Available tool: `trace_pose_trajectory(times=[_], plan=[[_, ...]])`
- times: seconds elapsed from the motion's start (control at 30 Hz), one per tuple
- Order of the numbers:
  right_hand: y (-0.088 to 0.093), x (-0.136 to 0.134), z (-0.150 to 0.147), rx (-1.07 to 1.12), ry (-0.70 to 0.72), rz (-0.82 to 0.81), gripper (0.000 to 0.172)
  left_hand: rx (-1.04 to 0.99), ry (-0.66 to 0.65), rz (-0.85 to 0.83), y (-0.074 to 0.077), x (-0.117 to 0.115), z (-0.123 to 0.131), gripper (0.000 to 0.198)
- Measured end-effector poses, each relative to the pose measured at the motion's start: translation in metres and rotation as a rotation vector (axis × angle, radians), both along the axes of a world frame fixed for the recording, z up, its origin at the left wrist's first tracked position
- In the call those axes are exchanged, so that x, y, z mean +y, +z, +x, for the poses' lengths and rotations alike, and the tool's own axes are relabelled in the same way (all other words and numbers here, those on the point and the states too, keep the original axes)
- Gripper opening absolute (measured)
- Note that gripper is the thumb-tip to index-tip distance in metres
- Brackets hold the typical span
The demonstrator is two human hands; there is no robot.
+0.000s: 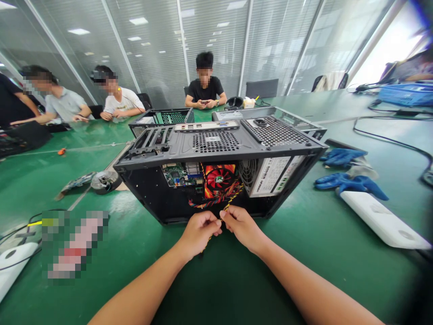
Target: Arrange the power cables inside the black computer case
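Note:
A black computer case (pixel 142 189) lies on the green table with its open side facing me. Inside it show a green circuit board (pixel 177 175), a red fan (pixel 219 178), a power supply (pixel 272 177) and a bundle of coloured cables (pixel 209 201). A yellow and black twisted cable (pixel 233 197) runs out of the case to my hands. My left hand (pixel 202 230) pinches it just in front of the case, and its loose end hangs below. Close beside, my right hand (pixel 239 223) also pinches the cable. The fingertips of both hands nearly touch.
More open cases (pixel 162 117) stand behind. At right lie blue gloves (pixel 352 183) and a white power strip (pixel 385 219); at left, a roll of tape (pixel 105 182) and another white strip (pixel 15 266). Several people sit across the green table (pixel 135 275).

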State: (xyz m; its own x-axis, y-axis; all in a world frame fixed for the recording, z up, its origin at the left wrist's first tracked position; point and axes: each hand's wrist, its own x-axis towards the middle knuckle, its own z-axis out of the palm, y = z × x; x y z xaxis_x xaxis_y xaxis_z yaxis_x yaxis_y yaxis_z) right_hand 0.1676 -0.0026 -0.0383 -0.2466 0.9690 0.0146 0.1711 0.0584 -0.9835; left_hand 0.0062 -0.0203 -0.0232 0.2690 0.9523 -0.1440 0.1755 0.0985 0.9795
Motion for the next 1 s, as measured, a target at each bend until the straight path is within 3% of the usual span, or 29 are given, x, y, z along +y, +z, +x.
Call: trace_pose_trajectory(times=[0.43, 0.77, 1.0], plan=[[0.0014, -0.0006, -0.0010, 0.012, -0.031, -0.044, 0.045, 0.201, 0.006, 0.153, 0.0065, -0.0032, 0.0016, 0.023], [-0.0025, 0.0005, 0.0004, -0.026, -0.015, -0.012, 0.043, 0.097, -0.008, 0.069, 0.0007, 0.0015, 0.0001, 0.024], [-0.0014, -0.0002, -0.0006, -0.014, -0.029, -0.028, 0.044, 0.212, 0.002, 0.209, 0.0021, -0.0012, 0.0015, 0.021]])
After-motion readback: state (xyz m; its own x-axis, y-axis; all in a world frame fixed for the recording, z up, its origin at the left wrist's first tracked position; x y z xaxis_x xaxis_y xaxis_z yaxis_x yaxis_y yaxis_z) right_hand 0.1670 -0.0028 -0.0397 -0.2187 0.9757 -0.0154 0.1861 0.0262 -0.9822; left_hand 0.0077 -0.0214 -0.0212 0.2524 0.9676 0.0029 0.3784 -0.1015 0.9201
